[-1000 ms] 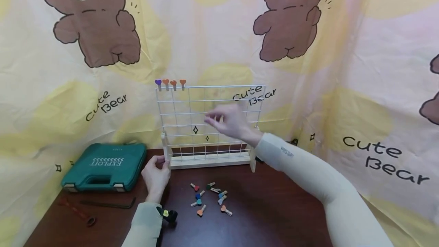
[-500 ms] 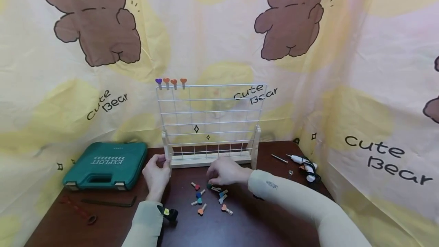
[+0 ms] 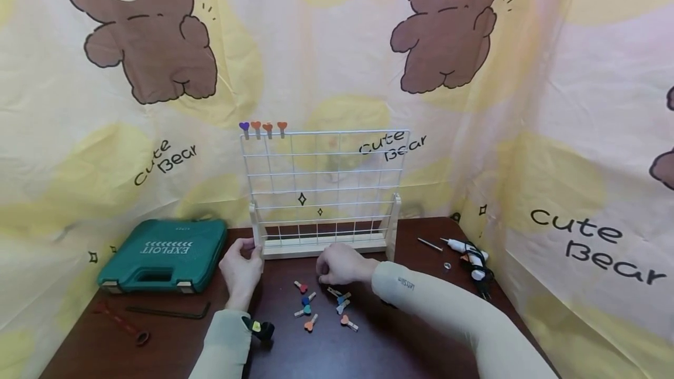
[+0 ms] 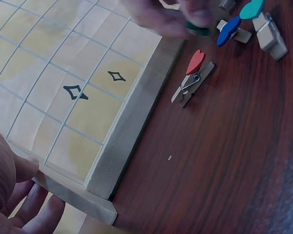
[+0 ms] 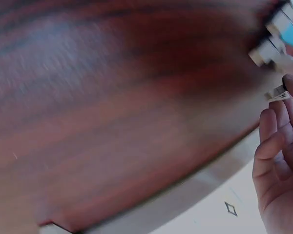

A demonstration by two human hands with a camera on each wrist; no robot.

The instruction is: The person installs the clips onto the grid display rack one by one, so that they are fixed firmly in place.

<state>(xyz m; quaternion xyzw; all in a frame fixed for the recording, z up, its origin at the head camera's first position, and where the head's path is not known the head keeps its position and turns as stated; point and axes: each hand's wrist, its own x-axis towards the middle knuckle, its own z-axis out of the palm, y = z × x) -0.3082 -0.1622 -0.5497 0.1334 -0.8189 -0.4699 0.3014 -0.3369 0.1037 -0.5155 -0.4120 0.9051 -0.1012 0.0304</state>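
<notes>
My left hand (image 3: 241, 268) grips the left wooden upright (image 4: 68, 197) of a white wire grid rack (image 3: 326, 192), thumb and fingers around it. Low in front of the rack, my right hand (image 3: 342, 264) pinches a small wooden clothespin (image 5: 277, 93). Its dark green heart (image 4: 199, 30) shows under the fingers in the left wrist view. Beside that hand lie more heart clothespins: a red one (image 3: 301, 287), a blue one (image 3: 308, 299), a teal one (image 3: 303, 311) and two orange ones, one (image 3: 310, 323) left of the other (image 3: 349, 324). A purple-heart clothespin (image 3: 244, 129) and several orange ones are clipped along the grid's top left.
A green tool case (image 3: 163, 256) stands at the left, with a hex key (image 3: 171, 312) and a red wrench (image 3: 123, 323) before it. At the right lie a white corded tool (image 3: 471, 256) and a metal rod (image 3: 430, 244). A patterned curtain (image 3: 326, 45) hangs behind.
My right hand has come down from in front of the grid to the table and picked up the dark green clothespin. The left hand stays on the rack's upright.
</notes>
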